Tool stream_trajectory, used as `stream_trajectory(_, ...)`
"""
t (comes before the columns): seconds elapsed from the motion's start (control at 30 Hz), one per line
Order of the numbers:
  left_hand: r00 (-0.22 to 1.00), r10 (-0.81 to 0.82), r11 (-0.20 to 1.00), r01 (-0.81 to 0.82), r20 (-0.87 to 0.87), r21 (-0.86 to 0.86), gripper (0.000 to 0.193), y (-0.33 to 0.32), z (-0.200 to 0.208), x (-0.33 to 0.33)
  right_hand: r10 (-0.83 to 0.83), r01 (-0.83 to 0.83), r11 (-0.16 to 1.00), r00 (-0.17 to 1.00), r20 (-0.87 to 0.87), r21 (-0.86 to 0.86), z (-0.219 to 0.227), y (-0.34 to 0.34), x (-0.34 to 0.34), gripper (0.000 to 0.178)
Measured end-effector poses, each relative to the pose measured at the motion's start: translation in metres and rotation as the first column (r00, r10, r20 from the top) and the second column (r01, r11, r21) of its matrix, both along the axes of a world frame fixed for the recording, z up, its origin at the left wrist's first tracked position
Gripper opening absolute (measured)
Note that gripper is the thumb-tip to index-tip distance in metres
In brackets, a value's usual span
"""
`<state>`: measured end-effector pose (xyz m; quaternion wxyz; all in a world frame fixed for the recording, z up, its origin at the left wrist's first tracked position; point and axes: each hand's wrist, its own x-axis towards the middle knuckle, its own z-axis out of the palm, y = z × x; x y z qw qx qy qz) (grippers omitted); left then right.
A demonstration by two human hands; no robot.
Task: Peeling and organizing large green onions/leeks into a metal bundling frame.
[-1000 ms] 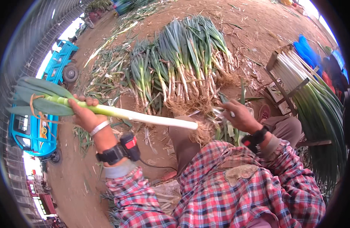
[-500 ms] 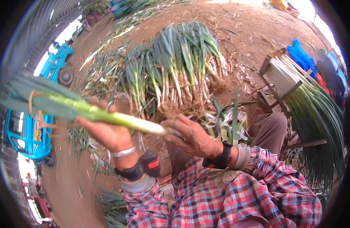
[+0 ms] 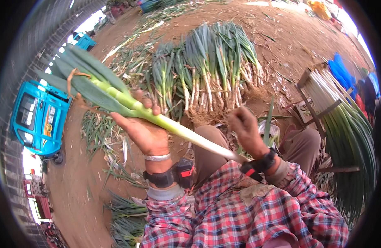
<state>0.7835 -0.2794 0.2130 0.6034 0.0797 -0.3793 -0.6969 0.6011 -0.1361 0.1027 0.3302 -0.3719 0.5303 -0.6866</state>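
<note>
A thick green onion (image 3: 184,132) lies slanting across my left hand (image 3: 145,134). That hand is closed on it, with the fingers curled over the pale green stalk. Its dark leaves (image 3: 85,80) fan out to the upper left, with dry brown strips hanging from them. The white end points down toward my right wrist. My right hand (image 3: 245,129) is off the stalk, raised above my knee with its fingers curled in. Whether anything sits inside those fingers is hidden.
Many untrimmed green onions (image 3: 211,70) lie in a row on the dirt ahead, roots toward me. At right a wooden rack (image 3: 308,97) holds cleaned onions (image 3: 343,120). Leaf scraps (image 3: 103,136) litter the ground. A blue vehicle (image 3: 41,118) stands at left, and more onions (image 3: 126,219) lie lower left.
My right hand has come off the white end of the onion and moved right and up. The onion now tilts more steeply, its white end lower. The view has shifted left.
</note>
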Motion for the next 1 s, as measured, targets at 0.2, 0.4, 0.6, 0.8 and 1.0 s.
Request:
stream_trajectory(0.2, 0.999, -0.006, 0.999, 0.004, 0.039, 0.036, 0.059, 0.014, -0.013, 0.0, 0.624, -0.608, 0.78, 0.771, -0.123, 0.146, 0.042, 0.028, 0.007, 0.034)
stream_trajectory(0.4, 0.941, 0.137, 0.984, -0.166, 0.31, 0.07, 0.044, 0.008, 0.005, -0.01, 0.593, -0.571, 0.805, 0.77, -0.236, 0.161, 0.037, 0.052, 0.027, 0.031)
stream_trajectory(0.6, 0.862, 0.454, 0.889, -0.423, 0.225, -0.173, 0.032, -0.09, 0.005, 0.058, 0.531, -0.45, 0.847, 0.733, -0.424, 0.283, 0.034, 0.082, -0.014, 0.042)
stream_trajectory(0.8, 0.927, 0.268, 0.901, -0.337, 0.261, 0.274, 0.016, -0.129, 0.005, 0.144, 0.406, -0.209, 0.908, 0.644, -0.648, 0.362, 0.012, 0.104, -0.033, 0.047)
stream_trajectory(1.0, 0.986, -0.016, 0.992, 0.035, 0.164, -0.117, 0.011, -0.188, 0.0, 0.282, 0.246, -0.094, 0.952, 0.798, -0.551, 0.29, 0.013, 0.087, -0.06, 0.038)
